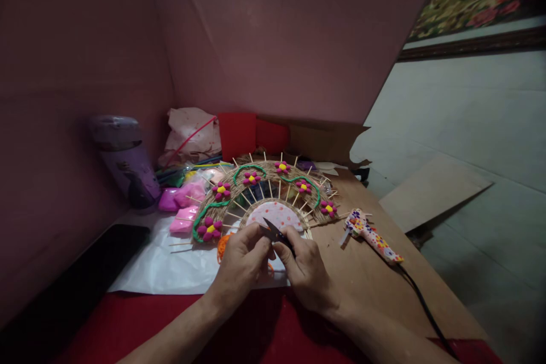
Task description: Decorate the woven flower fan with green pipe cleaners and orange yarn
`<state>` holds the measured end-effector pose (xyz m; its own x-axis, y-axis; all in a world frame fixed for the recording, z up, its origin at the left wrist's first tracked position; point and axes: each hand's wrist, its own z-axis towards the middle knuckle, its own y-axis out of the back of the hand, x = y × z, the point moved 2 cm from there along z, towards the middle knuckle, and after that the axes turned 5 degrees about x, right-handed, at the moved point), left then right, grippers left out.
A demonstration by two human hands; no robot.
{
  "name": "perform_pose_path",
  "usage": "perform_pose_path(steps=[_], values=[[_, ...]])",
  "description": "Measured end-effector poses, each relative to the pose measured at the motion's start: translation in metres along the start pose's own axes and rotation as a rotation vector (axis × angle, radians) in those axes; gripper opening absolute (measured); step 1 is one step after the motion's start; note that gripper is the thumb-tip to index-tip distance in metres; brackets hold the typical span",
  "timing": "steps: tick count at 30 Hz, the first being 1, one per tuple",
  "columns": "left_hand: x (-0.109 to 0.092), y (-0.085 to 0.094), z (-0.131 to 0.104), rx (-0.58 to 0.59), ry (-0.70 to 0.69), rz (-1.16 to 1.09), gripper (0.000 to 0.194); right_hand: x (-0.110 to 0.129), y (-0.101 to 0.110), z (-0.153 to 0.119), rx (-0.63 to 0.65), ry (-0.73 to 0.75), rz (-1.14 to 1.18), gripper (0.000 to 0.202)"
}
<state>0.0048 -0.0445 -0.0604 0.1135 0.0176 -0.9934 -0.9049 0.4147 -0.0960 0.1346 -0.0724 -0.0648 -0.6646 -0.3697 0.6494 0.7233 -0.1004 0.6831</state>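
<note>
My right hand (309, 270) is closed around small dark scissors (273, 231), whose pointed blades stick out up and to the left. My left hand (247, 256) is pinched close by the blades; what its fingertips hold is hidden. Orange yarn (222, 245) shows beside and beneath my left hand. Just beyond both hands lies a half-round fan of woven twine and sticks (264, 173). It carries magenta flowers (210, 228) with yellow centres, green wavy stems (316, 190) and a dotted pale half-circle (275, 215) at its base.
A flower-patterned glue gun (373, 236) with a black cord lies on the brown board at the right. At the left stand a purple bottle (128, 165) and pink packets (183, 220), with a dark phone-like slab (102, 256) nearer me. Pink panels (273, 40) rise behind.
</note>
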Motion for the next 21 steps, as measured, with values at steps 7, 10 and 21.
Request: perform_pose_path(steps=[7,10,21], values=[[-0.0072,-0.0009,-0.0024,-0.001,-0.006,0.021,0.013,0.0002,0.0000,0.0010,-0.007,-0.004,-0.003,0.021],[-0.0081,-0.0012,-0.0026,-0.010,0.000,0.015,0.014,0.0005,0.0003,0.0007,-0.006,-0.002,0.006,0.022],[-0.0032,-0.0004,-0.0003,0.005,-0.003,0.009,0.015,0.0004,0.0004,0.0007,-0.016,-0.006,0.006,0.023]])
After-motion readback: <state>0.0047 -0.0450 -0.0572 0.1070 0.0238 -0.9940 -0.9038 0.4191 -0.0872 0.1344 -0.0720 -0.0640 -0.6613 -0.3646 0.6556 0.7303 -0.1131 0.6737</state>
